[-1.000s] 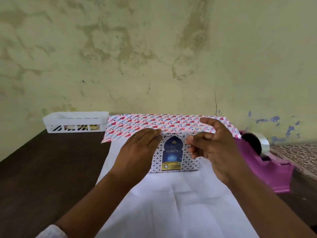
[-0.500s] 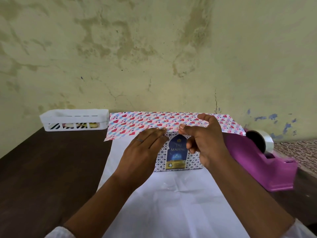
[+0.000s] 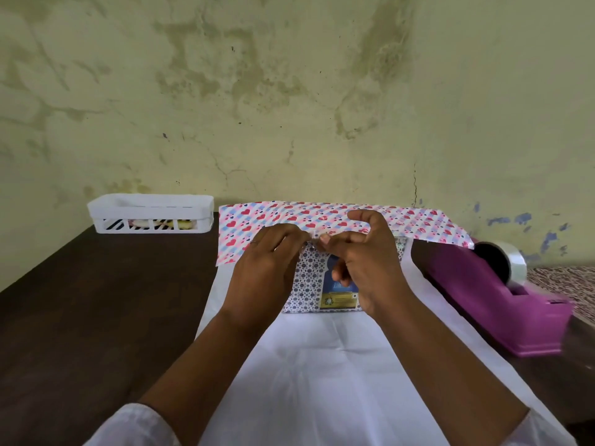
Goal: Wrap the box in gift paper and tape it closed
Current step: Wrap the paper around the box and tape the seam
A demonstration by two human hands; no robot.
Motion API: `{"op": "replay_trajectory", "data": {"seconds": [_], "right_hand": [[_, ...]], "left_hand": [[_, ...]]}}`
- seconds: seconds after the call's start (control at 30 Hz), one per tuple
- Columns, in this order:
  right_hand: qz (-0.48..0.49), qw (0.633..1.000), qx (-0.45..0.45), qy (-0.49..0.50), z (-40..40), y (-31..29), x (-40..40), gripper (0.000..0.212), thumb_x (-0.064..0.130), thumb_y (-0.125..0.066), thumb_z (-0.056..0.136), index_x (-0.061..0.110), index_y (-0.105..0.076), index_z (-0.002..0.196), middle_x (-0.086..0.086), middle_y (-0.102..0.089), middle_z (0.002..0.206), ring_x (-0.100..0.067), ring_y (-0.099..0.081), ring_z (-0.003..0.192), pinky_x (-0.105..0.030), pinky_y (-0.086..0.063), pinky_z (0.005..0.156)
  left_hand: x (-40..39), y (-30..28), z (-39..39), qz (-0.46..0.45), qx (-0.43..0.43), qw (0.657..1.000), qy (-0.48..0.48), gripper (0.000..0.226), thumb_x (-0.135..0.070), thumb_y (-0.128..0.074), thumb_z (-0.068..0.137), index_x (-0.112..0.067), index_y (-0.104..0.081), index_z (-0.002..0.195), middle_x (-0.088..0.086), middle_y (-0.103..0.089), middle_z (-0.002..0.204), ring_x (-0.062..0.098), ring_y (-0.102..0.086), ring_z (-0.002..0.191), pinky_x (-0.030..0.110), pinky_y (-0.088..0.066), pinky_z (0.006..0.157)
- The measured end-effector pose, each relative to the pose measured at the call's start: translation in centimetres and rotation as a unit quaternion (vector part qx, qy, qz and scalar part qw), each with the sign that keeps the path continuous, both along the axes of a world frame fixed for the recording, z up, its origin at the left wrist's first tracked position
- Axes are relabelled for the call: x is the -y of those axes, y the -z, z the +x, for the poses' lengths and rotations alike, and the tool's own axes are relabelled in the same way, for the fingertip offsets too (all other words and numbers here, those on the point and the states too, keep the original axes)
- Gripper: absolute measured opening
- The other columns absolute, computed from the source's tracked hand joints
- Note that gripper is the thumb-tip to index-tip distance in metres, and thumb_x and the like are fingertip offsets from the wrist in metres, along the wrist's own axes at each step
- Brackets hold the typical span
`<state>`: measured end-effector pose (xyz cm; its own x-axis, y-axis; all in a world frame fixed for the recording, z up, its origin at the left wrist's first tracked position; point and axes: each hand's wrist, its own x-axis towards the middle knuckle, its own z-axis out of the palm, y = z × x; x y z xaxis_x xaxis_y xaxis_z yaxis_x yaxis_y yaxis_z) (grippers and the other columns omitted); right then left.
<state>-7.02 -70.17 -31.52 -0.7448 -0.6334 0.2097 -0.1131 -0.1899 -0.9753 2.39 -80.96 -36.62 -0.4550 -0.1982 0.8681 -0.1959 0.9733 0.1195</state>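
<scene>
Stained wall behind, dark bench (image 3: 96,300) below: both hands, left hand (image 3: 267,265) and right hand (image 3: 363,262), pinch clear tape (image 3: 314,236) over the gift paper (image 3: 257,226) edge on the central box (image 3: 306,284). Best pressed flat, smoothed outward.

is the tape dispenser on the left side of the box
No, the purple tape dispenser sits right of the box; a white basket is on the left.
</scene>
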Motion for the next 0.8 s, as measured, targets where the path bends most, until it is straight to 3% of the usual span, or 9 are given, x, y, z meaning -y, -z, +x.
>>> {"op": "replay_trajectory", "data": {"seconds": [0.2,0.37,0.8], "right_hand": [[0.0,1.0,-0.006,0.001,0.2,-0.3,0.1,0.045,0.001,-0.07,0.081,0.017,-0.042,0.113,-0.007,-0.07,0.074,-0.014,-0.04,0.027,-0.017,-0.029,0.032],[0.007,1.0,0.006,-0.003,0.8,-0.7,0.7,0.045,-0.002,-0.068,0.081,0.017,-0.041,0.111,-0.014,-0.07,0.078,-0.016,-0.036,0.026,-0.014,-0.026,0.032],[0.033,0.996,0.004,0.085,0.8,-0.2,2.0,0.046,0.004,-0.074,0.076,0.016,-0.042,0.106,-0.024,-0.065,0.088,-0.011,-0.033,0.023,-0.013,-0.024,0.031]], "left_hand": [[1.4,0.4,0.4,0.043,-0.036,0.998,0.004,0.032,-0.017,-0.044,0.091,-0.007,-0.07,0.106,0.009,-0.068,0.105,0.026,-0.061,0.1,0.027,-0.044,0.089],[1.7,0.2,0.5,0.019,-0.055,0.998,0.017,0.03,-0.015,-0.044,0.091,-0.006,-0.07,0.104,0.009,-0.069,0.102,0.02,-0.058,0.098,0.023,-0.04,0.088],[1.8,0.3,0.3,0.037,-0.067,0.997,0.031,0.026,-0.016,-0.049,0.09,-0.007,-0.071,0.102,0.009,-0.069,0.096,0.017,-0.055,0.093,0.02,-0.04,0.083]]}}
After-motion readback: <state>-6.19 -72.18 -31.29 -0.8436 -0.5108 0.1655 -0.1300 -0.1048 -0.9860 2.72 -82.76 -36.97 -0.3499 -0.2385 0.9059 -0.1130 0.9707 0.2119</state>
